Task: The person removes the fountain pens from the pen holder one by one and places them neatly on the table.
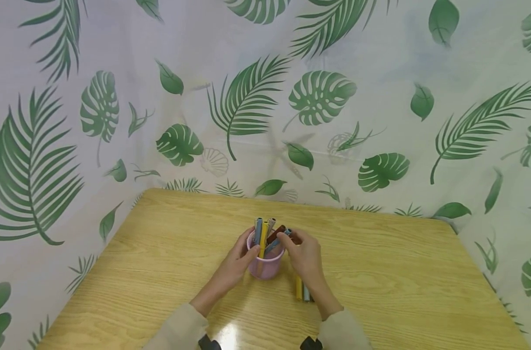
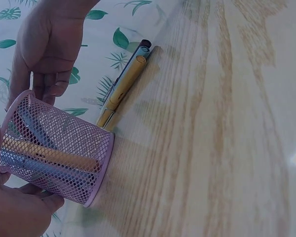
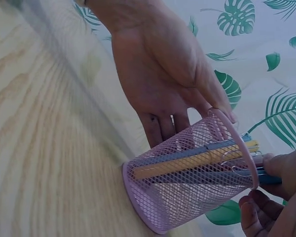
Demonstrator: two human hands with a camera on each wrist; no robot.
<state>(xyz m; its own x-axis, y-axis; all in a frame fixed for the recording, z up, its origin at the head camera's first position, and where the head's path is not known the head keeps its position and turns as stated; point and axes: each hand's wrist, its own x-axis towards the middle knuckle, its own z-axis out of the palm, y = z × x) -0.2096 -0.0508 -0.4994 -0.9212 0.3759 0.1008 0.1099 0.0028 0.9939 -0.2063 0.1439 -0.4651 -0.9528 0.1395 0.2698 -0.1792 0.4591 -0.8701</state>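
A pink mesh pen cup (image 1: 265, 270) stands on the table with several pens in it, among them a yellow pen (image 1: 263, 239) and a dark red pen (image 1: 276, 235). My left hand (image 1: 235, 262) holds the cup from its left side, thumb near the rim and fingers around the back. Over the right side of the rim, my right hand (image 1: 308, 257) pinches a blue pen (image 3: 270, 178) between thumb and fingers. That pen leans inside the cup, its upper end sticking out past the rim. Through the mesh, other pens show slanting down toward the base.
Beside the cup, partly under my right forearm, lie a yellow pen (image 2: 128, 79), a light blue pen (image 1: 306, 293) and a dark one, side by side. The wooden table (image 1: 169, 233) meets a leaf-print cloth (image 1: 256, 146) at its back and sides.
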